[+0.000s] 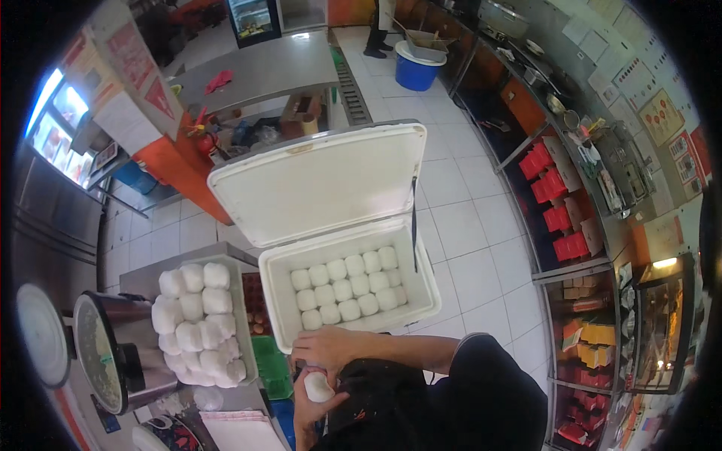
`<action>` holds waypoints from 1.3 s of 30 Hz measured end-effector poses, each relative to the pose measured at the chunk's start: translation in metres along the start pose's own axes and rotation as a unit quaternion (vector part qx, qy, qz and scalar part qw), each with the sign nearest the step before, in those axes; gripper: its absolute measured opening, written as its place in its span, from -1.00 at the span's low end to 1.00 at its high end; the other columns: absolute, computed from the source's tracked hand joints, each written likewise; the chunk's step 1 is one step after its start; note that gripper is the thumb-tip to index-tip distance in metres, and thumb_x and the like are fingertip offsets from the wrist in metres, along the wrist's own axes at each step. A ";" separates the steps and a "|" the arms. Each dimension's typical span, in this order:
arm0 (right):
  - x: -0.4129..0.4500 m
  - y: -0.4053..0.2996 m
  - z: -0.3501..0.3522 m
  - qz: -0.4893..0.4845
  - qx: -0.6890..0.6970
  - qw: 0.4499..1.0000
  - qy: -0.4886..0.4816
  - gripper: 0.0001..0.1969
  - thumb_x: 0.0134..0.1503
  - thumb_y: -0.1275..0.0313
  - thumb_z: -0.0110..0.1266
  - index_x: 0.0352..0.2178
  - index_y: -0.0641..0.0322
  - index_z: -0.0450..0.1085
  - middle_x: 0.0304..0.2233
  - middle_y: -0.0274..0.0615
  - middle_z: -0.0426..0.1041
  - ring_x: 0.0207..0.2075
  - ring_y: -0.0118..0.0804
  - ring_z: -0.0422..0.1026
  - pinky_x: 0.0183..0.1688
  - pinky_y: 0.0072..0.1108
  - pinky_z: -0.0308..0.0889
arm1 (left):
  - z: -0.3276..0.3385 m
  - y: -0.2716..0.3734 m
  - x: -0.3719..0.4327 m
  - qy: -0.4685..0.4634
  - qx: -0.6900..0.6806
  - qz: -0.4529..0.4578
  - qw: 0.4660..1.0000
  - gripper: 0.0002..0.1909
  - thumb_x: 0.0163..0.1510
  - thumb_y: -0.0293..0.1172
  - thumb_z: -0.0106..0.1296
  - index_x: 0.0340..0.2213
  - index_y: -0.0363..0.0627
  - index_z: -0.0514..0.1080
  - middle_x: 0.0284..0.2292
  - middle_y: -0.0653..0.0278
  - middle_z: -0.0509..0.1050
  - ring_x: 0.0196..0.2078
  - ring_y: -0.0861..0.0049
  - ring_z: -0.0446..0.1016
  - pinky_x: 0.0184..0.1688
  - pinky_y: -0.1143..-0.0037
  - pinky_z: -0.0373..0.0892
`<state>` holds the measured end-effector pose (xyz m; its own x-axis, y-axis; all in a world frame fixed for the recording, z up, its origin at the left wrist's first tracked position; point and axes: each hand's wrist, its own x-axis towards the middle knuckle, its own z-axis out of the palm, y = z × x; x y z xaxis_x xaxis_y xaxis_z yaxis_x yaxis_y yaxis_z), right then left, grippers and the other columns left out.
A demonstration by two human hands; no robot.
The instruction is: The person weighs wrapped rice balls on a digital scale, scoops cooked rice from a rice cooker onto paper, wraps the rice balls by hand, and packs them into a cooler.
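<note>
My left hand [307, 397] holds a white ball that looks like dough [319, 388] between thumb and fingers, in front of my dark clothing. My right hand [330, 348] is just above it, at the near rim of a white cooler box; its thumb reaches down by the ball, and whether it grips anything cannot be told. The cooler box [350, 231] stands with its lid [316, 186] raised, and similar white balls [342, 290] lie in rows on its floor. Left of it, a pale tray [251, 349] bears a heap of such balls [192, 304].
Beside the tray stands a large steel pot [141, 361]. Egg trays, one green [271, 366], lie between tray and cooler. A folded cloth [237, 425] is at the bottom. Shelves with red boxes [569, 246] run along the right. A person [378, 34] stands far back near a blue tub [416, 73].
</note>
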<state>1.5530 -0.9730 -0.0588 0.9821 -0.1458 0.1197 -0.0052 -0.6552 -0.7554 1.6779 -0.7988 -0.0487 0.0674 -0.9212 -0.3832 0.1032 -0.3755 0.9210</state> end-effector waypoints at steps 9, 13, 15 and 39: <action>-0.069 0.136 0.059 0.297 0.425 0.850 0.088 -0.20 -0.09 0.13 0.43 0.07 0.37 0.23 -0.04 -0.01 0.46 -0.06 -0.22 0.47 0.00 -0.39 0.40 | 0.048 -0.070 0.126 0.190 -0.318 -0.048 0.928 -0.61 0.28 -0.39 -0.22 0.07 -0.32 0.26 0.04 0.10 0.38 0.10 0.30 0.37 0.12 0.38 0.28; -0.090 0.140 0.038 0.462 0.568 0.642 0.229 -0.22 -0.08 0.22 0.42 0.09 0.33 0.21 -0.01 -0.07 0.39 -0.07 -0.27 0.41 -0.05 -0.38 0.39 | 0.066 -0.080 0.120 0.089 0.022 -0.142 0.985 -0.29 0.34 0.15 -0.44 0.20 -0.25 0.18 0.33 0.08 -0.01 0.37 0.29 -0.05 0.35 0.25 -0.09; -0.097 0.165 0.038 0.525 0.578 0.522 0.343 -0.22 -0.09 0.21 0.40 0.10 0.32 0.19 -0.01 -0.07 0.37 -0.04 -0.26 0.37 -0.09 -0.35 0.38 | 0.071 -0.069 0.107 0.136 0.032 -0.035 0.989 -0.34 0.34 0.10 -0.38 0.17 -0.23 0.24 0.31 0.08 0.04 0.35 0.28 0.00 0.33 0.26 -0.04; -0.143 0.316 0.116 0.806 -0.145 0.518 0.247 -0.17 0.13 -0.04 0.08 0.12 0.57 0.13 0.10 0.28 0.28 0.08 0.18 0.35 0.07 -0.18 0.33 | 0.135 -0.360 -0.197 0.342 -0.080 -0.473 0.808 -0.52 0.22 -0.05 -0.05 -0.07 -0.25 0.46 -0.15 0.12 0.51 -0.11 0.37 0.45 -0.05 0.38 0.38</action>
<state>1.4328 -1.0735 -0.3896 -0.5109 -0.8017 -0.3103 -0.8415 0.5402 -0.0103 1.4939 -0.4963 -0.2957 0.4098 0.0626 -0.9100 0.5523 -0.8110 0.1929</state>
